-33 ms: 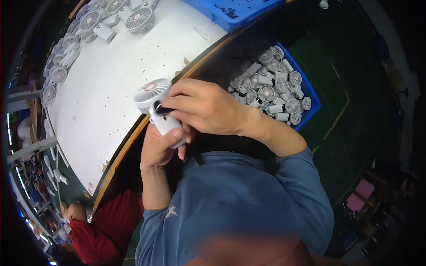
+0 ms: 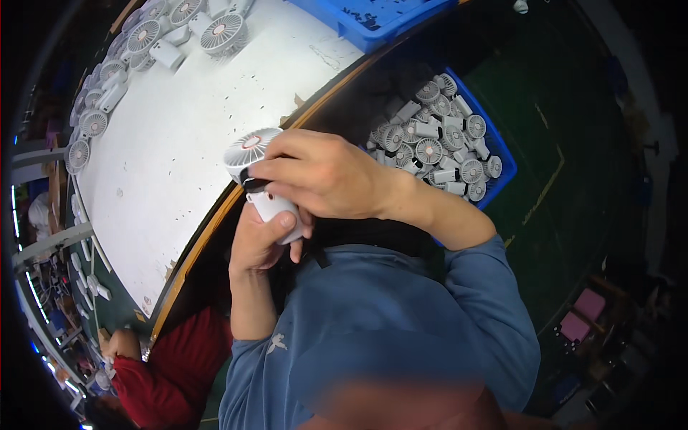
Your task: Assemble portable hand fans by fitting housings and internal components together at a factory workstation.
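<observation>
A white handheld fan (image 2: 276,213) is gripped round its handle by my left hand (image 2: 252,242), near the table's edge. Its round grille head tilts up toward the table. At the neck, between head and handle, sits a small black piece (image 2: 252,183). The fingers of my right hand (image 2: 322,172) pinch this piece from the right and partly cover it and the fan head.
Many similar fans (image 2: 222,34) lie along the far left of the white table (image 2: 165,143). A blue tray (image 2: 351,29) with small black pieces stands at the top. Right of the table, a blue bin (image 2: 502,175) holds piled fans. A co-worker's red sleeve (image 2: 172,373) is at lower left.
The fan has shifted slightly, its head a little to the right. My right fingers and the black piece have moved slightly left and down, and the piece now lies across the neck.
</observation>
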